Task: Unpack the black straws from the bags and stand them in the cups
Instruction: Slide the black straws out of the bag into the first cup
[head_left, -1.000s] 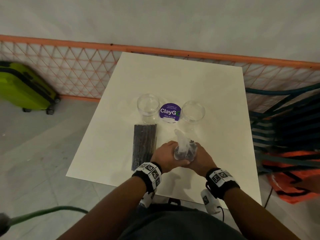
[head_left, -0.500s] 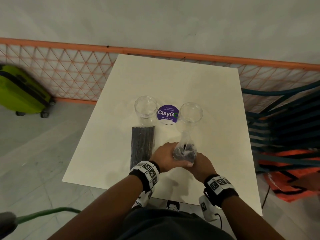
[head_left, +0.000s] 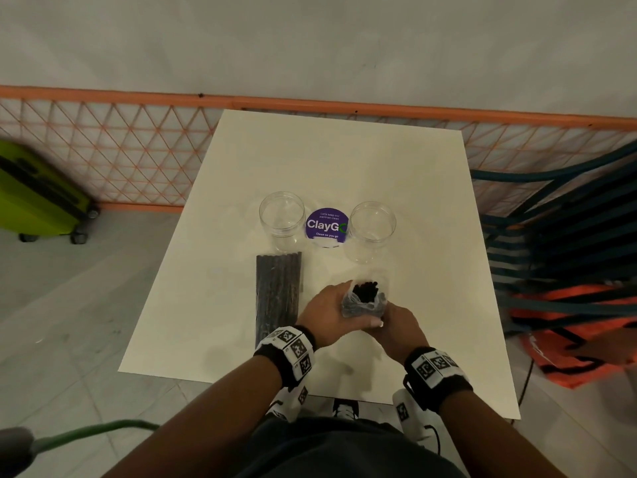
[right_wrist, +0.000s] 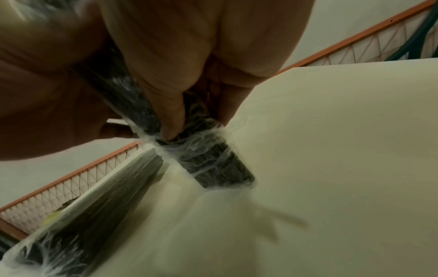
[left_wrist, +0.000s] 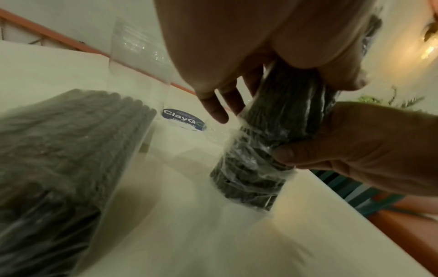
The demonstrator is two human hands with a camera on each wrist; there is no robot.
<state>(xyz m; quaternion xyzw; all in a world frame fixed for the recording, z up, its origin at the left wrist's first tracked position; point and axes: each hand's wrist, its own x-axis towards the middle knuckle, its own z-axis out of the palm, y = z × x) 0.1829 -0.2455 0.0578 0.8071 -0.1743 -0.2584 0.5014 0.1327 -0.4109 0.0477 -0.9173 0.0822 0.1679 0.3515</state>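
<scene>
Hands: left hand [head_left: 327,313], right hand [head_left: 396,324] both gripped upright bag [left_wrist: 267,150] | risk: straws [head_left: 366,290] spilling (loose film) before cups [head_left: 372,222].

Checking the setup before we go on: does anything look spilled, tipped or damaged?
Nothing stands out. Both cups stand upright and empty, one bag lies flat, and both hands hold the other bag.

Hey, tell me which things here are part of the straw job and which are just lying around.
Part of the job:
- held bag of straws, gripped by left hand and right hand
- second bag of straws, flat on the table
- left cup
- right cup

Just lying about:
- purple sticker
- green suitcase
- stacked chairs
</scene>
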